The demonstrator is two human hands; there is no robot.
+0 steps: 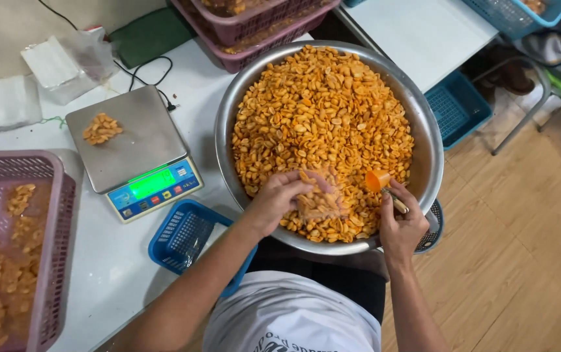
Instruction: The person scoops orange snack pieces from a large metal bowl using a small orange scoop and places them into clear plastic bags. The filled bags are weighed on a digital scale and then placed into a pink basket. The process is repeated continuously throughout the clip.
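Note:
A big steel bowl full of orange spiced peanuts sits in front of me. My left hand holds a small clear plastic bag partly filled with peanuts over the bowl's near side. My right hand grips a small orange scoop by its handle, its cup right beside the bag's mouth.
A digital kitchen scale with a small pile of peanuts stands on the white table to the left. A small blue basket lies near the bowl. A pink basket holds packed bags. More baskets stand behind and right.

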